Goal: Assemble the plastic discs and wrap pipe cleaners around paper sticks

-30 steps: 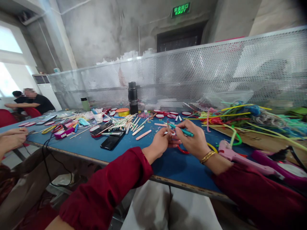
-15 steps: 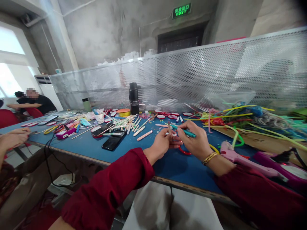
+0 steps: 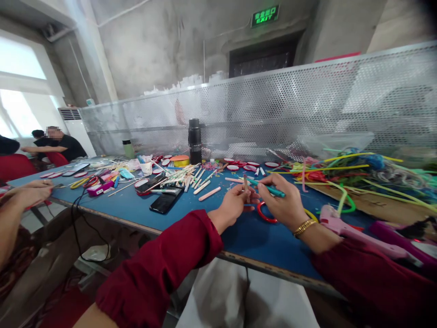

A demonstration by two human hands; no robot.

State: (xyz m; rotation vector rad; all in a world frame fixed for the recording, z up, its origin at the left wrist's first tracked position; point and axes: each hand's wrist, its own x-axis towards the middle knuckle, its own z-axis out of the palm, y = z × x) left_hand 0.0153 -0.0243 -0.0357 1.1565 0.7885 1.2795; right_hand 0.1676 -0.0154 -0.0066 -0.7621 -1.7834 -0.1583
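My left hand is closed, pinching a small flat brown stick upright between thumb and fingers. Held like a pen in my right hand is a teal marker, its tip pointing left, close to the stick. Whether tip and stick touch, I cannot tell. On the blue table just below my right hand lies a red ring, partly covered by that hand. A pink stick lies to the left of my left hand.
Left of my hands are a black phone, a pile of paper sticks and a black bottle. To the right lie a pink glue gun, a purple device and coloured pipe cleaners. Another person's hands are at far left.
The view has shifted slightly, so the scene sits a little further right. More of the red ring shows below my right hand. Both hands keep their holds.
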